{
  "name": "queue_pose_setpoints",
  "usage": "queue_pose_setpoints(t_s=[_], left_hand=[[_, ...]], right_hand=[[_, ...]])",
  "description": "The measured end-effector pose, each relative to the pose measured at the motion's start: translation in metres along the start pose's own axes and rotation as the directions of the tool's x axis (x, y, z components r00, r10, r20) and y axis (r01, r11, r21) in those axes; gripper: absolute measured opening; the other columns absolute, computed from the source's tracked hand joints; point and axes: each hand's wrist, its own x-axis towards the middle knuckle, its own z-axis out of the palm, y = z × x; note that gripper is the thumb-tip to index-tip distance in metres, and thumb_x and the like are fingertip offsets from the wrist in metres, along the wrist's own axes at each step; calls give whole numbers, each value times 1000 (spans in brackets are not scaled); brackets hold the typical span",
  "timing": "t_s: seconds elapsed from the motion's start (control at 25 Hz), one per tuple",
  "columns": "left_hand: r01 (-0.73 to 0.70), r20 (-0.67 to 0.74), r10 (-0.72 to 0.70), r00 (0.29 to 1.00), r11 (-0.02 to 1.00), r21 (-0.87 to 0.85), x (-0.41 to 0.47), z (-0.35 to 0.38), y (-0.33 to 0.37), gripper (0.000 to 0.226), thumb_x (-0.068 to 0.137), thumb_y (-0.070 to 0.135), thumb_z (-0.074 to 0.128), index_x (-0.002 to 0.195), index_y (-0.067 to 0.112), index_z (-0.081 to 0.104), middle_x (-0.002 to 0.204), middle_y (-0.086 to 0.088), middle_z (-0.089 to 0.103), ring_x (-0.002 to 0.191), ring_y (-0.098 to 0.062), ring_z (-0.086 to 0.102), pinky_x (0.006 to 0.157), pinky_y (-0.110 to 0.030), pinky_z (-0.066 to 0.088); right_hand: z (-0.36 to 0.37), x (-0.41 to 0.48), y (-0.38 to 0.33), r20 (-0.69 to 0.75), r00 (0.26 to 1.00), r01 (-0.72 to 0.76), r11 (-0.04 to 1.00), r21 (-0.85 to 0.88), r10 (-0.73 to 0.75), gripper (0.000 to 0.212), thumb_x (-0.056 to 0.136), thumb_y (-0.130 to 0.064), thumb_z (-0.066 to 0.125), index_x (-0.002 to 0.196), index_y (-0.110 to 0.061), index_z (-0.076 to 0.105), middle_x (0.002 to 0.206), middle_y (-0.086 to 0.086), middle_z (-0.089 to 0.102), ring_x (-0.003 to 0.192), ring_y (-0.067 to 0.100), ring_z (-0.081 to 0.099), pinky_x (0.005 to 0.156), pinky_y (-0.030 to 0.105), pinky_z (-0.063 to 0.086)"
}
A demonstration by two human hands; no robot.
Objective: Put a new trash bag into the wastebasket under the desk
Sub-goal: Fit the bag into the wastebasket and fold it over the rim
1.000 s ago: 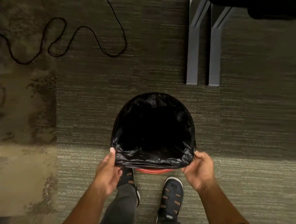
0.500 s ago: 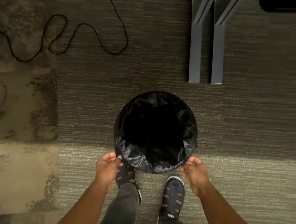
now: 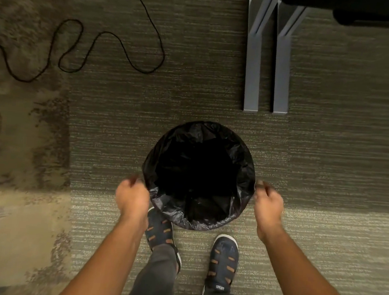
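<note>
A black trash bag (image 3: pixel 202 133) lines the round wastebasket on the carpet, and its edge is folded over the whole rim, so the basket itself is hidden. My left hand (image 3: pixel 131 197) is at the left side of the rim, fingers curled on the bag's folded edge. On the right side of the rim my right hand (image 3: pixel 269 203) pinches the bag's edge the same way. Both hands are blurred by motion. The inside of the bag is dark and shows nothing.
Two grey desk legs (image 3: pixel 254 58) lie on the floor beyond the basket to the right. A black cable (image 3: pixel 114 35) loops over the carpet at the far left. My shoes (image 3: pixel 224 262) stand just behind the basket. A dark object (image 3: pixel 368 12) overhangs at the top right.
Both hands have slid from the near edge of the rim outwards to its left and right sides. The red rim seen a second ago is now covered by the bag.
</note>
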Motion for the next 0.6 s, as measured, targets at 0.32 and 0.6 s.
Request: queue_pose_setpoints(t_s=[0.32, 0.6], left_hand=[[147, 243, -137, 960, 989, -25, -3, 25, 13, 31, 112, 23, 53, 128, 8, 74, 121, -16, 80, 114, -35, 75, 107, -50, 60], [41, 289, -45, 956, 999, 22, 10, 25, 12, 36, 115, 32, 46, 125, 11, 74, 115, -8, 79, 109, -29, 74, 89, -32, 57]], right_hand=[[4, 40, -2, 216, 960, -232, 941, 246, 180, 28, 107, -14, 54, 128, -4, 70, 128, 16, 76, 112, 35, 73, 98, 50, 57], [13, 41, 12, 8, 974, -227, 974, 1, 227, 25, 100, 5, 51, 113, -2, 71, 108, 21, 75, 96, 33, 68, 77, 43, 53]])
